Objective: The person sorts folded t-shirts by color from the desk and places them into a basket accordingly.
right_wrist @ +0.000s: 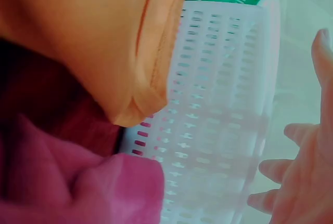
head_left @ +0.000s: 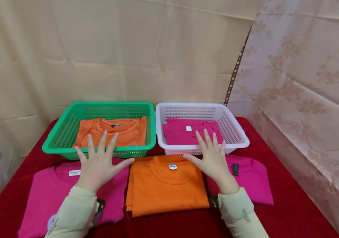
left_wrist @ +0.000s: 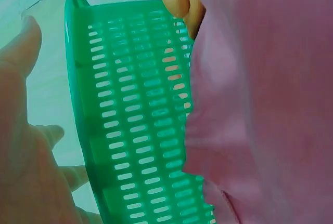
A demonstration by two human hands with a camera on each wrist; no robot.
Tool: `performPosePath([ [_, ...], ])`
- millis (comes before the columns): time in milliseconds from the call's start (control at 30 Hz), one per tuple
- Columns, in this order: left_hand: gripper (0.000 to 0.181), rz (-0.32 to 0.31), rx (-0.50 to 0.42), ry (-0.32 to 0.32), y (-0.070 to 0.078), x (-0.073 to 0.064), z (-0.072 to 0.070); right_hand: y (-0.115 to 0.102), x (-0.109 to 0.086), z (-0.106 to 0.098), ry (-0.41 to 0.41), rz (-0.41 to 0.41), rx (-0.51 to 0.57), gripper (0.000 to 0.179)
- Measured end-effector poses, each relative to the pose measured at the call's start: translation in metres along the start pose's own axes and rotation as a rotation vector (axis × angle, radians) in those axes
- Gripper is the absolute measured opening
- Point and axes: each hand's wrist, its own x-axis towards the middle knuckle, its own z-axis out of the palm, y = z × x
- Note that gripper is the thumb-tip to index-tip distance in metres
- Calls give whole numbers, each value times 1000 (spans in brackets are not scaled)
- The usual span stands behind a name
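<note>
My left hand [head_left: 99, 165], fingers spread and straight, hovers over a folded magenta shirt [head_left: 50, 195] at the front left, near the front rim of a green basket [head_left: 98, 151]. Inside that basket lies a folded orange shirt [head_left: 122, 137]. With fingers likewise spread, my right hand [head_left: 212, 162] is above the gap between a folded orange shirt [head_left: 166, 191] in the middle and another magenta shirt [head_left: 254, 180] at the right. Behind it stands a white basket [head_left: 238, 142] with a folded magenta shirt [head_left: 176, 132] in it. Neither hand holds anything.
A dark red cloth [head_left: 288, 198] covers the table. The two baskets stand side by side at its back edge, against a beige curtain [head_left: 128, 49]. A floral curtain [head_left: 312, 82] hangs along the right side.
</note>
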Motion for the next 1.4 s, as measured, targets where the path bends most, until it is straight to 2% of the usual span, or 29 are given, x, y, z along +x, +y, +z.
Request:
performPosePath([
  [133,105,11,-18,22,3,-2,1,-1,-3,-3,0,-1,60,97],
  [300,104,0,-60,33,8,-7,0,-2,-11,-6,-34,0,220,92],
  [600,95,-29,-317,111,23,-22,4,-1,-26,-4,-41,-19,470,82],
  [733,96,-22,-386,149,35,-27,9,-9,-35,-1,-55,-24,561,78],
  [833,96,3,-413,160,45,-30,12,-12,-40,0,-68,-18,598,78],
  [1000,97,41,-456,136,59,-35,17,-15,-47,-1,-75,-27,636,77],
  [1133,91,81,-496,154,67,-38,24,-16,-50,1,-77,-8,661,75],
  [1233,84,93,-529,149,71,-40,29,-17,-48,4,-23,21,683,69],
  [1400,75,111,-534,112,74,-41,42,-14,-43,14,150,77,821,47],
])
